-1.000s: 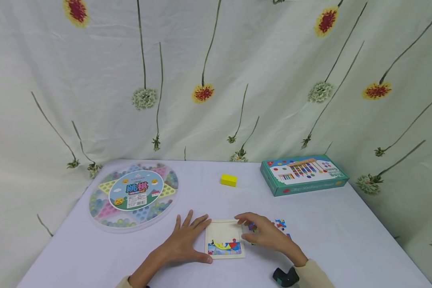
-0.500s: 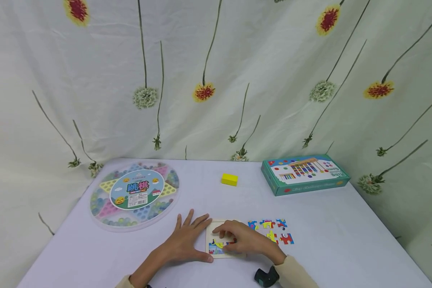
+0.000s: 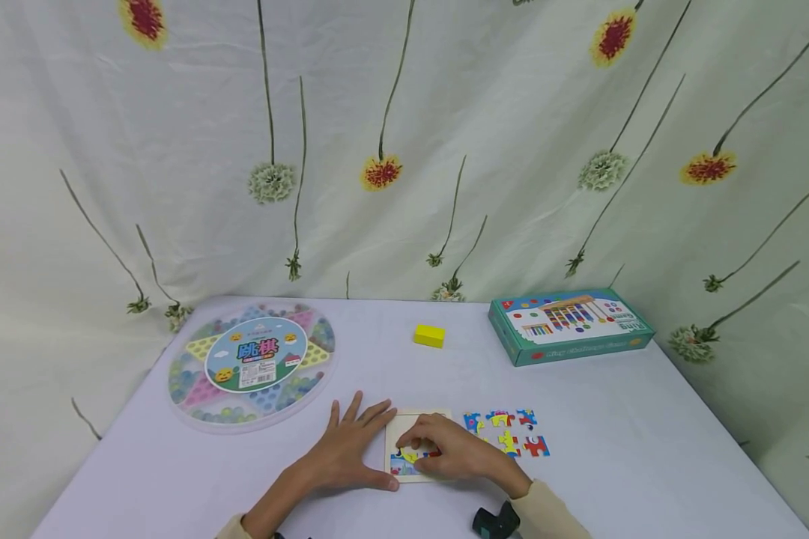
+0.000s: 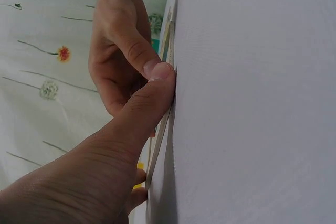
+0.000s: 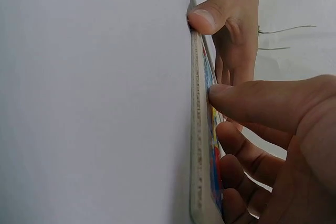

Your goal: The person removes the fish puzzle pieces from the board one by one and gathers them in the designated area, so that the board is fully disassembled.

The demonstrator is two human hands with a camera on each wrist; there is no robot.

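Observation:
A small wooden puzzle tray (image 3: 387, 463) lies flat on the table, with picture pieces (image 3: 401, 469) along its near part. My left hand (image 3: 345, 449) rests at its left side with spread, fairly straight fingers. The left thumb (image 4: 157, 77) touches the tray's near edge. Over the tray, my right hand (image 3: 450, 448) has bent fingers; thumb and index tip stand apart, touching the pieces, as the right wrist view shows. No lifted piece is visible in it, though its palm side is partly hidden. Several loose jigsaw pieces (image 3: 508, 442) lie right of the tray.
A round Chinese checkers set (image 3: 252, 359) lies at the left. Behind the tray sits a yellow block (image 3: 429, 336). A green game box (image 3: 571, 329) stands at the back right, before a flowered curtain (image 3: 404, 239).
My right hand has moved left from beside the tray to over its pieces, uncovering the loose pieces. In the last half second it has barely shifted. The left hand stays put.

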